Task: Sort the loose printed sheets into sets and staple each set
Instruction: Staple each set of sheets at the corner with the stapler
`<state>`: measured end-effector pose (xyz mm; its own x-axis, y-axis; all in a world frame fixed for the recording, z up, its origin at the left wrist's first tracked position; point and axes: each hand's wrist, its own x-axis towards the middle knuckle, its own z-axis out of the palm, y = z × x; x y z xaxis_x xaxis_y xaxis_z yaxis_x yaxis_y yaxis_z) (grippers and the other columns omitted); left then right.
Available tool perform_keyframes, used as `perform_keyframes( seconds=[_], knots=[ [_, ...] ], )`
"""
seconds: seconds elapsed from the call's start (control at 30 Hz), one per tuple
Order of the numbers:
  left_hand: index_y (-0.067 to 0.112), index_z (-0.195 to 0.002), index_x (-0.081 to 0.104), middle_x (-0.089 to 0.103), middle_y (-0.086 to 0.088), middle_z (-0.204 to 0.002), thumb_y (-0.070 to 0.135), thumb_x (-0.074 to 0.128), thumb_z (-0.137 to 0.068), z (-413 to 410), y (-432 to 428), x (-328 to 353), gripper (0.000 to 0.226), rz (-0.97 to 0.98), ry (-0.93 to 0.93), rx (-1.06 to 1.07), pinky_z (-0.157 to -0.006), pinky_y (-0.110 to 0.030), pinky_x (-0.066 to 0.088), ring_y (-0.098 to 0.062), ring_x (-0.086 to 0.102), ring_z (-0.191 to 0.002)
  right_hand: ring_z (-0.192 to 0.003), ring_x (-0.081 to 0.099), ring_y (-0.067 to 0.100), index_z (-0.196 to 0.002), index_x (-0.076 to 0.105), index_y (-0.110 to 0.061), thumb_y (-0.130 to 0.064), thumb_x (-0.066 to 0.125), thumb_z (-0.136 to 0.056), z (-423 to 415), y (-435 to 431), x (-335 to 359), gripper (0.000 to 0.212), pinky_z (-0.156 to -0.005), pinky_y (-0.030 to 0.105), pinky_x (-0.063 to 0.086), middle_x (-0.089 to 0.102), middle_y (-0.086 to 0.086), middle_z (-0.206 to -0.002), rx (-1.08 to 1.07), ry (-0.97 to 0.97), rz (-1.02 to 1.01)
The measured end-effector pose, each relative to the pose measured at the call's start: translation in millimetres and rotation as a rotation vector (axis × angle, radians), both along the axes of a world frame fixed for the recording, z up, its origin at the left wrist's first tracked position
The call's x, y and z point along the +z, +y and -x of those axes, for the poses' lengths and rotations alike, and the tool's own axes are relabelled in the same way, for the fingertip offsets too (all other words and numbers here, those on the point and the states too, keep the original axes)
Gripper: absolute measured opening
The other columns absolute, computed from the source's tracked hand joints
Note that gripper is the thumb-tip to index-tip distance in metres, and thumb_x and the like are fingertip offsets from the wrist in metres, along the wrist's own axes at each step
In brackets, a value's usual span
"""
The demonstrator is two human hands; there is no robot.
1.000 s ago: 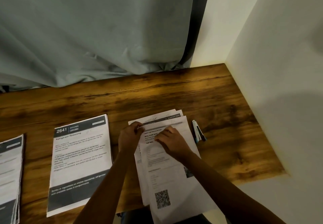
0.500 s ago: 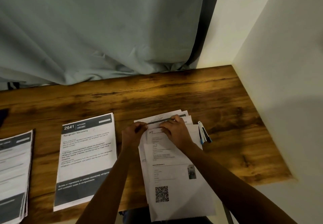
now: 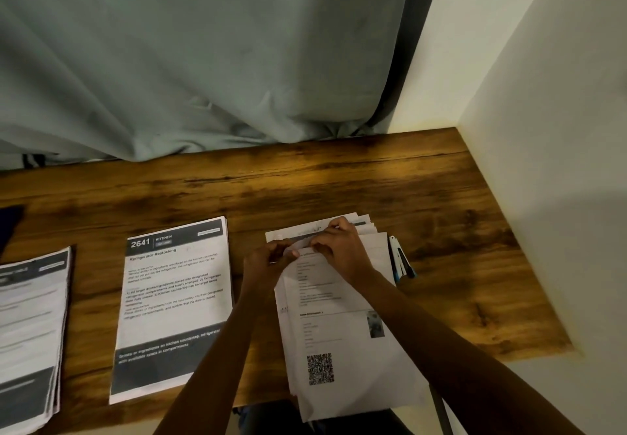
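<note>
**A:** Pinching, are they, both of them? What have the hands got?

**B:** Paper. The left hand point(image 3: 268, 263) has its fingers curled at the far left corner of the loose pile point(image 3: 342, 339), thumb and fingertips nipped together on a sheet. The right hand point(image 3: 341, 248) is just beside it, curled over the pile's far edge, with its fingers bent onto the sheet edges. I can't tell whether it takes one sheet or several.

**A:** And underneath?

**B:** A dark-grained wooden table point(image 3: 339, 180) set into a corner. A grey-green curtain point(image 3: 203, 61) hangs down to its far edge and a pale wall point(image 3: 549, 163) runs along the right.

**A:** Where does the paper lie?

**B:** The pile is under both hands. It is fanned at the far end and its near end overhangs the table's front edge. The top sheet shows a QR code. Left of the left forearm is a squared stack headed 2641 KITCHEN point(image 3: 173, 298), and another stack point(image 3: 30, 332) lies well apart at the far left. The stapler point(image 3: 400, 259) lies just right of the pile, near the right hand, untouched.
</note>
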<state>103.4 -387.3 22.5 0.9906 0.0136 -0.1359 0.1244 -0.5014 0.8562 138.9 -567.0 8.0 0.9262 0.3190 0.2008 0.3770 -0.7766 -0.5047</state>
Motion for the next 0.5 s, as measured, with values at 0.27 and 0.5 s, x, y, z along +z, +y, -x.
perform_keyframes(
  seconds=[0.27,0.5],
  knots=[
    [0.014,-0.095,0.069,0.069,0.005,-0.086,0.022,0.06,-0.092,-0.6,0.3,-11.4,0.013,-0.009,0.028,0.115,-0.066,-0.011,0.046,-0.005,0.065,-0.08,-0.116,0.049,0.025,-0.114,0.066,-0.015,-0.014,0.06,-0.088,-7.5,0.5,2.5,0.027,-0.094,0.038,0.041,0.065,0.003,-0.115,-0.016,0.003,-0.037],
    [0.021,-0.091,0.068,0.069,0.008,-0.087,0.016,0.061,-0.09,6.1,2.8,-13.7,0.008,0.086,0.028,0.108,-0.069,-0.018,0.056,-0.003,0.066,-0.08,-0.132,0.039,0.021,-0.114,0.066,-0.016,-0.015,0.052,-0.094,-5.8,-31.5,-1.1,0.024,-0.109,0.035,0.022,0.062,0.004,-0.124,-0.012,0.113,0.09]
  ],
)
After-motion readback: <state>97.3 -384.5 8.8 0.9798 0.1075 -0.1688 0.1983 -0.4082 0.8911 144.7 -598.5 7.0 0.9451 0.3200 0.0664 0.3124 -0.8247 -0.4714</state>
